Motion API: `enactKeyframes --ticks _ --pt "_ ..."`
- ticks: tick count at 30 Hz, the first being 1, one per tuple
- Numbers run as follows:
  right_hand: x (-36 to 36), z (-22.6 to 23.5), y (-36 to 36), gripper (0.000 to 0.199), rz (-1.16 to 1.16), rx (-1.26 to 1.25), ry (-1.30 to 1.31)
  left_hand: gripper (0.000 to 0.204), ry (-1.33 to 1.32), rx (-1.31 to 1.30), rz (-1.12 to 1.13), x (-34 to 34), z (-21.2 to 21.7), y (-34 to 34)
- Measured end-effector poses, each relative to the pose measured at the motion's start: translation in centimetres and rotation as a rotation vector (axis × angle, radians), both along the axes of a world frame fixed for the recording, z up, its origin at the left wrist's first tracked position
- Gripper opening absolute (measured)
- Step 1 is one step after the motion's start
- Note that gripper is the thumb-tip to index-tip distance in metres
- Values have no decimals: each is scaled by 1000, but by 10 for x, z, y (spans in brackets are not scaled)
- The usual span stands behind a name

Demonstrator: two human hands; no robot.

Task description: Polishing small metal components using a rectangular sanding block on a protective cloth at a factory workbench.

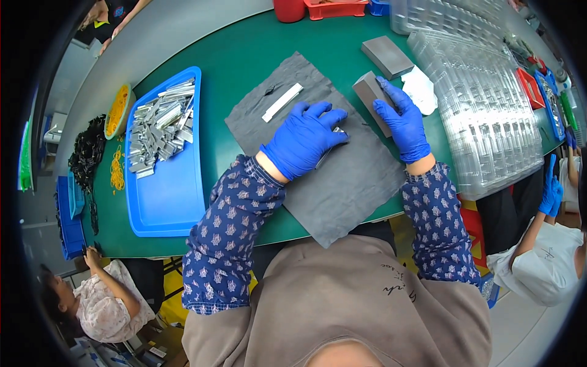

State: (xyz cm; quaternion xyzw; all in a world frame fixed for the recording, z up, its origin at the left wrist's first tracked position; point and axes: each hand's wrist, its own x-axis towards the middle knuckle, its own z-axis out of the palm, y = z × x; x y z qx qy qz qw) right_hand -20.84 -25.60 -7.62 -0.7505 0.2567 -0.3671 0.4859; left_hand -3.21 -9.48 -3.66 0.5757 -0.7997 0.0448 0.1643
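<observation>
My right hand (402,121), in a blue glove, grips a grey rectangular block (370,98) along its right side, thumb and fingers on the top edge. On a dark grey cloth (342,196), my left hand (304,139), also gloved, curls over a small silvery metal piece (321,160). Only slivers of that piece show by the thumb and beneath the palm; its full shape is hidden. Above the left hand a pale, narrow metal strip (282,103) lies on the cloth. Another grey block (387,56) rests beyond the right hand, near a crumpled white wipe (420,89).
At left, a blue tray (164,211) holds a heap of metal pieces. Past it are a bowl of yellow bands (118,111) and a black tangled pile (89,147). Stacked clear plastic trays (489,116) stand at right. Other people sit at both sides.
</observation>
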Motion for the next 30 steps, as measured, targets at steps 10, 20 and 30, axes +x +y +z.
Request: enactKeyframes --ticks 10,20,30 --pt "-1 7 1 48 20 62 -7 25 68 58 399 -7 3 34" --pt "0 28 24 55 53 -612 186 29 417 46 611 -17 -15 77" --pt "18 31 55 61 107 -918 632 23 376 -74 592 -19 -30 75"
